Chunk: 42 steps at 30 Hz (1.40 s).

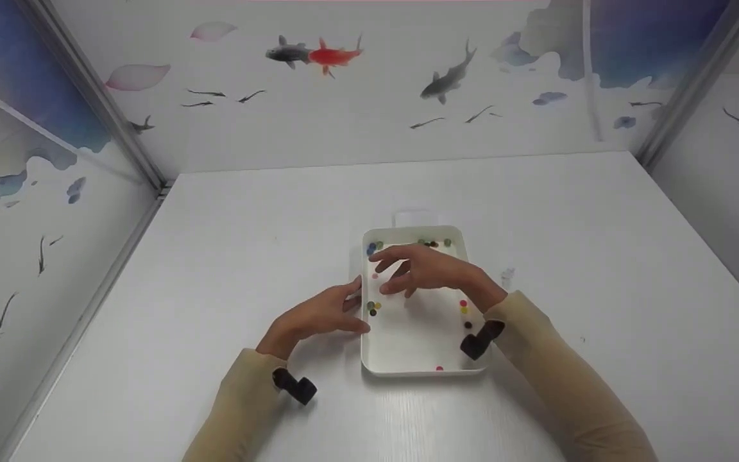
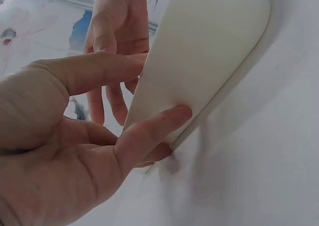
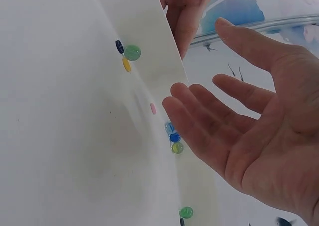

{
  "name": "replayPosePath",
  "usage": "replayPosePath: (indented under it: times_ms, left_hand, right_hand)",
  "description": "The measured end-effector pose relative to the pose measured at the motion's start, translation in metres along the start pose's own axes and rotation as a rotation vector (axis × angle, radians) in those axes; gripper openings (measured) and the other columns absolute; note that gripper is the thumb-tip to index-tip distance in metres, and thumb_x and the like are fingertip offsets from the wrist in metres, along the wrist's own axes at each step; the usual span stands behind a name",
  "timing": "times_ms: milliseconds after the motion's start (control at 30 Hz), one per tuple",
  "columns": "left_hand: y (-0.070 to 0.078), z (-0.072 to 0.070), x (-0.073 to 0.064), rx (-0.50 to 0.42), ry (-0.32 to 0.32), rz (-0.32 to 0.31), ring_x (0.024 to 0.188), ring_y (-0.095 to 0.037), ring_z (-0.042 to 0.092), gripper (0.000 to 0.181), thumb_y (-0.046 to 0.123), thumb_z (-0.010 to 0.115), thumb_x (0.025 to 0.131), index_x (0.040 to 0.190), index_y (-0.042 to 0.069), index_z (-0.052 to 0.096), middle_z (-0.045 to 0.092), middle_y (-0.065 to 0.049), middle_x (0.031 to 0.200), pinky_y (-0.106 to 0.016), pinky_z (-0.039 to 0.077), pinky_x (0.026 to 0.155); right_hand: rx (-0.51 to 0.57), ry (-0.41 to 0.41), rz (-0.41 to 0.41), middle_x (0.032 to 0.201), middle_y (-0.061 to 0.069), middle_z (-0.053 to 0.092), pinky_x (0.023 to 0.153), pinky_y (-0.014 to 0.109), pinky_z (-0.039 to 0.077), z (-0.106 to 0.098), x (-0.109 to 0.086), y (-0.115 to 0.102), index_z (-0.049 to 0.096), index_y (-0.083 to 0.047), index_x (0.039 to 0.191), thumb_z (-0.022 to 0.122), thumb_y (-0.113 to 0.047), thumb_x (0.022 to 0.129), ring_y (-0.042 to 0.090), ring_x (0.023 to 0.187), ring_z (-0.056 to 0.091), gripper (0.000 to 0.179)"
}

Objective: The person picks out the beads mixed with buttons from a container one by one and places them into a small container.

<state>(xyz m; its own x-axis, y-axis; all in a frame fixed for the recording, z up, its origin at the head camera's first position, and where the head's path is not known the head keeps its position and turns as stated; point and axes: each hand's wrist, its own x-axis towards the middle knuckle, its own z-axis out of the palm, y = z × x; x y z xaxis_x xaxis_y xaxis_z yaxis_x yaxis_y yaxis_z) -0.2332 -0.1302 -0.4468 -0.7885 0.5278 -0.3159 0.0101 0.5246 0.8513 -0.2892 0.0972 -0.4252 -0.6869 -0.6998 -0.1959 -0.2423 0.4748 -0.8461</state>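
Note:
A shallow white rectangular tray (image 1: 421, 350) lies lengthwise on the table. My left hand (image 1: 321, 313) holds its left side, the thumb over the rim and the fingers against the outer wall. Above the tray's far left part hovers my right hand (image 1: 430, 268), fingers spread and slightly bent, with nothing in them. Glass marbles lie along the tray's edges, among them a green marble (image 3: 132, 52) beside a yellow disc (image 3: 126, 65) and a dark disc (image 3: 119, 47). A small pink disc (image 3: 153, 108) lies near blue marbles (image 3: 174, 136). Red, yellow and black pieces (image 1: 464, 304) sit along the right wall.
Behind the tray is a clear, flat rectangular object (image 1: 414, 218). A small transparent piece (image 1: 507, 277) lies to the tray's right, near my right wrist. White panels printed with fish (image 1: 446, 74) enclose the white table (image 1: 247, 224) at the back and sides.

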Motion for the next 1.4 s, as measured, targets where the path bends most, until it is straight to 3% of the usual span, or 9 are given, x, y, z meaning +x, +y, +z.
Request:
replayPosePath:
  times_ms: [200, 433, 867, 1400]
  left_hand:
    - [-0.002, -0.002, 0.002, 0.044, -0.028, -0.009, 0.139, -0.007, 0.021, 0.099, 0.025, 0.075, 0.075, 0.148, 0.025, 0.008, 0.017, 0.008, 0.153, -0.038, 0.016, 0.116]
    - [-0.002, -0.003, 0.002, 0.097, -0.034, -0.023, 0.140, -0.007, 0.015, 0.100, 0.030, 0.074, 0.076, 0.148, 0.025, 0.005, 0.015, 0.009, 0.153, -0.038, 0.015, 0.116]
    - [-0.008, -0.003, 0.001, 0.101, -0.073, 0.012, 0.140, -0.005, 0.014, 0.099, 0.029, 0.073, 0.077, 0.148, 0.022, 0.004, 0.015, 0.008, 0.154, -0.036, 0.015, 0.116]
    - [-0.006, -0.006, 0.001, 0.126, -0.062, 0.026, 0.140, -0.005, 0.015, 0.098, 0.030, 0.073, 0.076, 0.148, 0.024, 0.007, 0.015, 0.010, 0.153, -0.037, 0.017, 0.116]
  right_hand:
    - [0.060, -0.022, 0.033, 0.128, 0.010, 0.054, 0.073, 0.043, 0.055, 0.001, 0.002, -0.001, 0.044, -0.021, 0.135, 0.069, -0.024, 0.081, 0.022, 0.101, 0.063, 0.060]
    - [0.141, -0.020, 0.051, 0.124, 0.006, 0.056, 0.069, 0.039, 0.056, 0.005, 0.008, 0.002, 0.048, -0.021, 0.132, 0.070, -0.029, 0.080, 0.019, 0.100, 0.063, 0.057]
    - [0.230, 0.065, 0.170, 0.114, 0.009, 0.063, 0.063, 0.038, 0.056, 0.017, 0.014, 0.003, 0.053, -0.011, 0.126, 0.068, -0.021, 0.082, 0.024, 0.093, 0.067, 0.048]
    - [0.168, 0.099, 0.312, 0.105, 0.005, 0.065, 0.058, 0.032, 0.056, 0.028, 0.020, -0.004, 0.055, -0.012, 0.121, 0.070, -0.020, 0.080, 0.019, 0.084, 0.067, 0.044]
